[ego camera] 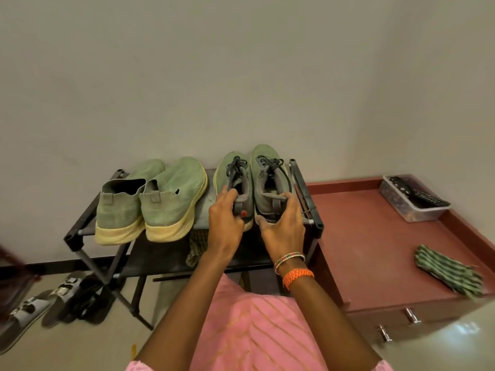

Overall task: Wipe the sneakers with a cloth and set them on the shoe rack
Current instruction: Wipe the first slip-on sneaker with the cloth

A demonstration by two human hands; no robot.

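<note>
Both hands are on the laced pair at the rack's right end: left hand [225, 218] curls over the heel collar of the left sneaker [234, 180], thumb tucked against the heel, fingers hooked into the opening, a tight grip; right hand [281, 223] wraps the heel of the right sneaker [270, 178], fingers curled round the back, thumb low on the inner side. How deep the fingers go inside either shoe is hidden, and both soles are covered by the hands. Each sneaker runs lengthwise away from the person, toes to the wall, heels toward the camera, the two side by side and touching. They sit on the top tier of the rack [72, 236], tight against its right rail. On the left half stands a slip-on pair [150, 199], same green, yellowed soles, heels also toward the camera. A checked cloth [194, 250] hangs below the top tier, mostly hidden by the left forearm. To the right, on the red tabletop [369, 236], lies a striped green cloth [447, 271], well apart from the shoes, and a clear box [409, 202] holds dark remotes at the far corner. Sandals [42, 303] lie on the floor at lower left, blurred, one cut off by the edge.
</note>
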